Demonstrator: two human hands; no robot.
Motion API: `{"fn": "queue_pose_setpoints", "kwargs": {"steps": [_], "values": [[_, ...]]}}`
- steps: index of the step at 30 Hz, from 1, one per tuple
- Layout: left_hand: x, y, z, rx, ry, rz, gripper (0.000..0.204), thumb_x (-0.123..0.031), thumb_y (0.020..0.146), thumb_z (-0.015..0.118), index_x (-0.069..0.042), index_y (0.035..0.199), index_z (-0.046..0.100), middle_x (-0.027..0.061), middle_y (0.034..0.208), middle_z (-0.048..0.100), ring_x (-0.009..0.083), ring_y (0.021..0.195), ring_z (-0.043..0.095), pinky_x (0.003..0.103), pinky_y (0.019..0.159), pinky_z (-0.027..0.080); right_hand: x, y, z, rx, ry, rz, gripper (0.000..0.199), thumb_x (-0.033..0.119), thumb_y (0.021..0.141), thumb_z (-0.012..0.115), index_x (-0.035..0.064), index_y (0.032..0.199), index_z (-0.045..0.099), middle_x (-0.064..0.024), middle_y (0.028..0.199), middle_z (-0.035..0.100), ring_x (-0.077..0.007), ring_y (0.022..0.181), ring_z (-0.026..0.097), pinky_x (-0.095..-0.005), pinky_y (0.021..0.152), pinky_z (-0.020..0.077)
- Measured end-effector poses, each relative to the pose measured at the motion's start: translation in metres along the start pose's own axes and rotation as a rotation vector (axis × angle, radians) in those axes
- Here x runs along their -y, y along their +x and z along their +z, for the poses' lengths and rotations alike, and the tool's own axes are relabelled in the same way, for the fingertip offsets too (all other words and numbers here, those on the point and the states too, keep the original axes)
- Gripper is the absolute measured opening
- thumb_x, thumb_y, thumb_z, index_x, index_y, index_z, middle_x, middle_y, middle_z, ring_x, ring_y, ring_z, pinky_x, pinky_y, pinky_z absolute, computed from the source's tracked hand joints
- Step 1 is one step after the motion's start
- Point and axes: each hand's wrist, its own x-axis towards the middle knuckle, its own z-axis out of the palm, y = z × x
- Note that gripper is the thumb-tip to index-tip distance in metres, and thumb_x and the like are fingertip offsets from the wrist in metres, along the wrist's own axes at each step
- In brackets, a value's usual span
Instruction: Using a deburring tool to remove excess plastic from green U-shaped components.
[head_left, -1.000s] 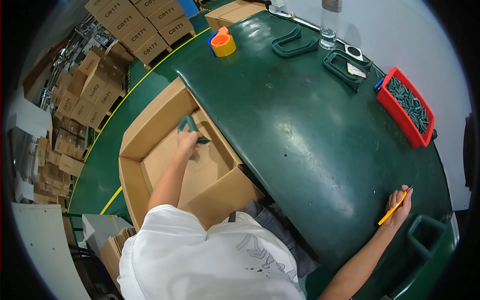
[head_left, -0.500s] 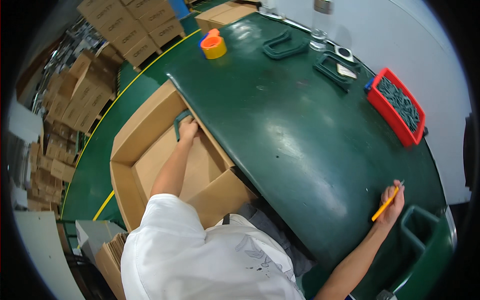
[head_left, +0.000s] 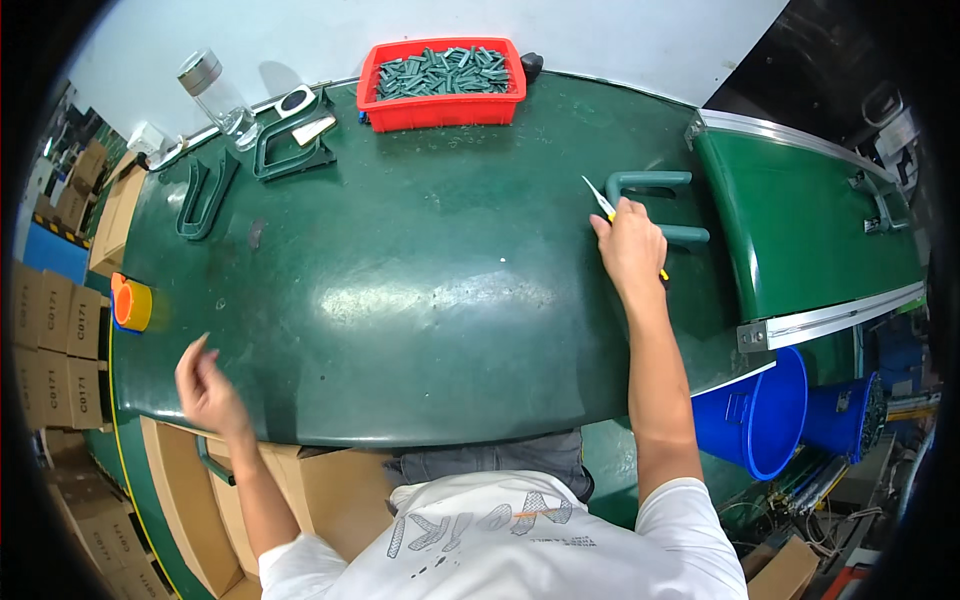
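Since the earlier frame, the view has swung round and the left hand [head_left: 212, 395] has left the brown cardboard carton [head_left: 340, 495], where a dark green, curved piece [head_left: 206, 462] remains. The right hand [head_left: 632, 245] has come to a green, U-shaped, smooth-looking piece [head_left: 655, 180] on the dark green tabletop [head_left: 450, 350], right of the red plastic bin [head_left: 445, 112] and nearer the person. It is clamped on a yellow-handled knife [head_left: 601, 199] with a thin, pointed blade. The left hand, well to the bin's left and nearer the person, has loosely bent, parted fingers and looks bare.

The exposed point could nick the left hand if that reached in beside it, or score the U-shaped piece if the grip slipped. The right hand covers part of that piece, so I cannot tell whether they touch. Motion blurs the left fingertips; only part of the carton's piece shows.
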Motion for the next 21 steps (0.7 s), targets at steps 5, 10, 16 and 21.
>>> {"fn": "queue_pose_setpoints", "kwargs": {"steps": [5, 10, 16, 21], "values": [[-0.074, 0.003, 0.101, 0.457, -0.427, -0.243, 0.017, 0.007, 0.084, 0.053, 0.002, 0.094, 0.065, 0.0075, 0.092, 0.064, 0.0127, 0.080, 0.061, 0.024, 0.071, 0.049, -0.007, 0.001, -0.014, 0.030, 0.078, -0.099, 0.024, 0.021, 0.080, 0.067, -0.0002, 0.089, 0.061, -0.0175, 0.084, 0.064, -0.0370, 0.074, 0.064, -0.0456, 0.065, 0.0496], [-0.128, -0.032, 0.169, 1.300, -0.673, -0.624, 0.027, -0.020, 0.092, 0.056, -0.001, 0.111, 0.060, 0.0095, 0.098, 0.065, 0.0163, 0.087, 0.062, 0.027, 0.067, 0.049, 0.032, -0.016, -0.037, -0.130, 1.383, 0.006, 0.030, 0.013, 0.087, 0.064, -0.0059, 0.109, 0.058, -0.0138, 0.089, 0.067, -0.0132, 0.059, 0.056, -0.0253, 0.050, 0.0433], [-0.152, -0.055, 0.202, 0.631, -1.647, -1.282, 0.041, -0.039, 0.089, 0.058, -0.005, 0.111, 0.051, 0.0115, 0.095, 0.064, 0.0215, 0.087, 0.061, 0.034, 0.072, 0.048, 0.096, -0.063, -0.023, 0.494, 1.951, 0.258, 0.060, 0.012, 0.083, 0.068, -0.0031, 0.133, 0.038, -0.0015, 0.071, 0.056, -0.0091, 0.051, 0.051, -0.0201, 0.042, 0.0352], [-0.125, -0.040, 0.194, 0.260, -1.237, -1.097, 0.022, -0.027, 0.087, 0.063, -0.009, 0.093, 0.053, 0.0032, 0.060, 0.051, 0.0147, 0.051, 0.051, 0.028, 0.047, 0.043, 0.107, -0.060, -0.003, 0.439, 1.478, 0.109, 0.047, 0.018, 0.084, 0.070, -0.0060, 0.121, 0.054, -0.0055, 0.091, 0.063, -0.0077, 0.060, 0.054, -0.0207, 0.054, 0.0449]]}}
